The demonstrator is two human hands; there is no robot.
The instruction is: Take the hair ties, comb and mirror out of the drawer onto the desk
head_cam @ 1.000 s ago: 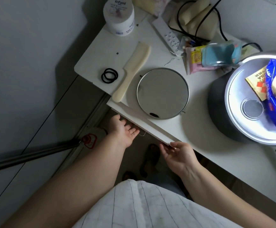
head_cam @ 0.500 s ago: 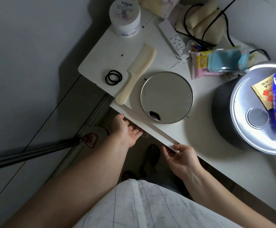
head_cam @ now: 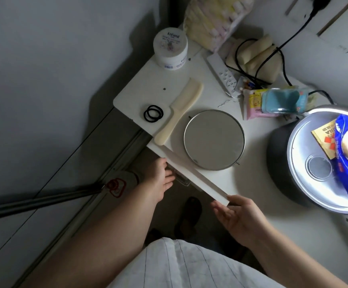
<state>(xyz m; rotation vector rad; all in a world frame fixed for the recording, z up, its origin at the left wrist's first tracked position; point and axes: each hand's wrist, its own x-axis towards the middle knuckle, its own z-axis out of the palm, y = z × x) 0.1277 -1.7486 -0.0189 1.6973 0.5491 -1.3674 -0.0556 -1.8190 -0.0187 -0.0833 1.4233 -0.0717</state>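
Observation:
Black hair ties (head_cam: 153, 116) lie on the white desk (head_cam: 227, 179) near its left corner. A cream comb (head_cam: 179, 114) rests beside them, and a round mirror (head_cam: 214, 139) lies flat to the right of the comb. The white drawer front (head_cam: 194, 179) sits nearly flush under the desk edge. My left hand (head_cam: 159, 179) presses against the drawer front near its clear handle, fingers spread. At the drawer front's right end, my right hand (head_cam: 238, 217) is flat and open, and it holds nothing.
A white cream jar (head_cam: 170, 51), a remote (head_cam: 224, 74), snack packets (head_cam: 272, 101), cables and a bag crowd the desk's back. A rice cooker (head_cam: 322, 163) with packets on its lid stands at the right. A metal pole (head_cam: 44, 201) crosses the floor on the left.
The drawer front has slid in closer to the desk edge under both hands. The view has tilted up slightly, so the desk's things sit lower in the frame.

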